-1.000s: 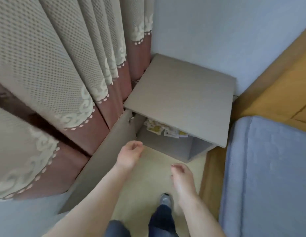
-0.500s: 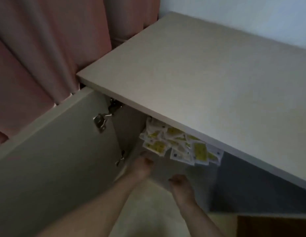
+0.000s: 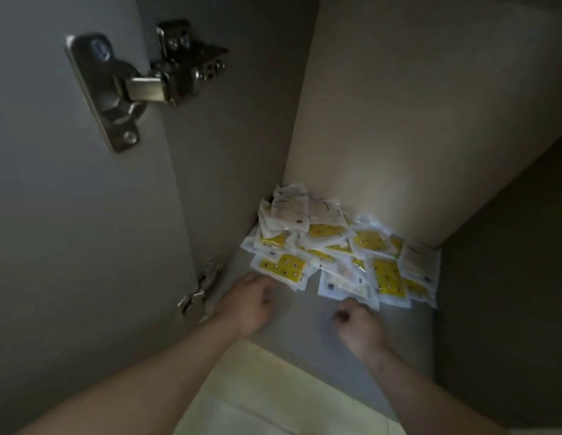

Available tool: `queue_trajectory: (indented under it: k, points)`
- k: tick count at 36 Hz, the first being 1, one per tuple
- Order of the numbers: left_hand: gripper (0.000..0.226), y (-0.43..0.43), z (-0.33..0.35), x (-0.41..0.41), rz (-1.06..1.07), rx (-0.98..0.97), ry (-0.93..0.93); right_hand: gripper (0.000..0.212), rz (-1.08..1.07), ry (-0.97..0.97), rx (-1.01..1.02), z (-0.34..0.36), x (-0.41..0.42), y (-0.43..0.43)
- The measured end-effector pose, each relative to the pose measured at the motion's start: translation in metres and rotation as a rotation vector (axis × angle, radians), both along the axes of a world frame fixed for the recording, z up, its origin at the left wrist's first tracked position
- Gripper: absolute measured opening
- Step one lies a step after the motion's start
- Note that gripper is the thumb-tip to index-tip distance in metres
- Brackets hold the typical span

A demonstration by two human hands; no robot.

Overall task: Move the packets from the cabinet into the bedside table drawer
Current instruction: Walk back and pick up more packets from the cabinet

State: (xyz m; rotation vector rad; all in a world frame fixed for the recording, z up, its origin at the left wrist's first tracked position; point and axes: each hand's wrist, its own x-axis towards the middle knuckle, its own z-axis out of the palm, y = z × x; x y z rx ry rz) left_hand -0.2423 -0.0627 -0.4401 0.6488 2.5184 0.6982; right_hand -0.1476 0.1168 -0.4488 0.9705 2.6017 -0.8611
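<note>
Both hands are inside the cabinet (image 3: 304, 324) now. The packets (image 3: 342, 249) sit heaped in the far left corner of its floor, against the back wall, and not one is out yet. My left hand (image 3: 245, 304) is at the near left edge of the heap, fingers loosely curled with nothing in them. My right hand (image 3: 358, 324) is at the near right edge, knuckles bunched over a packet's corner, and I can't tell whether it has a pinch yet. So the whole transfer is still ahead, and the drawer is out of sight. The packets are white with yellow panels and dark dots, the print too small to read. The hinge (image 3: 141, 86) on the open door (image 3: 69, 246) carries a blurred stamp.
</note>
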Motion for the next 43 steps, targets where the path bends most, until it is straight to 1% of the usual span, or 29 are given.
queue_trajectory:
  k: [2, 5, 8, 13, 15, 18, 19, 22, 23, 25, 26, 28, 29, 30, 32, 34, 36, 37, 39, 41, 43]
  points:
    - [0.047, 0.006, -0.006, -0.007, -0.064, -0.043, 0.043, 0.005, 0.013, 0.011, 0.059, -0.003, -0.004, 0.004]
    - [0.058, 0.023, -0.01, -0.011, -0.143, -0.147, 0.009, 0.008, 0.022, -0.008, 0.101, -0.007, -0.005, 0.009]
    - [0.066, 0.046, -0.008, -0.008, -0.203, -0.237, -0.031, 0.028, 0.027, -0.02, 0.154, -0.011, -0.005, 0.019]
    - [0.08, 0.063, -0.017, -0.017, -0.219, -0.27, -0.01, 0.048, -0.027, -0.021, 0.275, -0.007, -0.006, 0.049]
    - [0.084, 0.057, -0.03, -0.015, -0.234, -0.331, 0.011, 0.056, -0.049, -0.033, 0.277, -0.006, -0.007, 0.066]
    - [0.086, 0.05, -0.038, -0.008, -0.292, -0.393, 0.078, 0.078, -0.064, -0.106, 0.238, -0.008, -0.01, 0.087]
    - [0.085, 0.047, -0.037, -0.008, -0.311, -0.401, 0.086, 0.081, -0.084, -0.118, 0.214, -0.007, -0.012, 0.089]
    - [0.082, 0.039, -0.033, -0.002, -0.357, -0.398, 0.114, 0.078, -0.116, -0.083, 0.097, -0.006, -0.028, 0.088]
    - [0.081, 0.034, -0.034, 0.002, -0.378, -0.399, 0.131, 0.076, -0.096, -0.083, 0.062, -0.006, -0.033, 0.085]
    - [0.078, 0.022, -0.036, 0.012, -0.407, -0.379, 0.173, 0.075, -0.019, -0.142, 0.041, -0.014, -0.038, 0.073]
    - [0.076, 0.015, -0.04, 0.018, -0.409, -0.35, 0.22, 0.075, 0.027, -0.182, 0.058, -0.019, -0.038, 0.066]
    - [0.068, 0.001, -0.049, 0.026, -0.388, -0.252, 0.401, 0.076, 0.116, -0.202, 0.111, -0.027, -0.033, 0.049]
    - [0.067, -0.006, -0.053, 0.029, -0.37, -0.234, 0.43, 0.076, 0.151, -0.193, 0.127, -0.029, -0.029, 0.041]
    - [0.069, -0.013, -0.059, 0.032, -0.349, -0.218, 0.49, 0.076, 0.183, -0.187, 0.134, -0.03, -0.024, 0.034]
    - [0.08, -0.021, -0.073, 0.037, -0.316, -0.19, 0.603, 0.075, 0.252, -0.177, 0.158, -0.032, -0.012, 0.019]
    - [0.088, -0.025, -0.078, 0.038, -0.289, -0.129, 0.699, 0.076, 0.31, -0.194, 0.228, -0.036, 0.005, 0.007]
    - [0.09, -0.024, -0.081, 0.035, -0.246, -0.08, 0.759, 0.088, 0.345, -0.196, 0.265, -0.038, 0.022, -0.004]
    - [0.09, -0.024, -0.082, 0.031, -0.228, -0.068, 0.772, 0.095, 0.365, -0.188, 0.273, -0.041, 0.032, -0.01]
    - [0.091, -0.021, -0.085, 0.024, -0.215, -0.054, 0.767, 0.097, 0.453, -0.116, 0.374, -0.045, 0.051, -0.021]
    - [0.093, -0.019, -0.087, 0.019, -0.232, -0.06, 0.739, 0.084, 0.468, -0.001, 0.402, -0.047, 0.061, -0.026]
    - [0.097, -0.018, -0.09, 0.021, -0.278, -0.084, 0.686, 0.074, 0.413, 0.103, 0.435, -0.042, 0.055, -0.024]
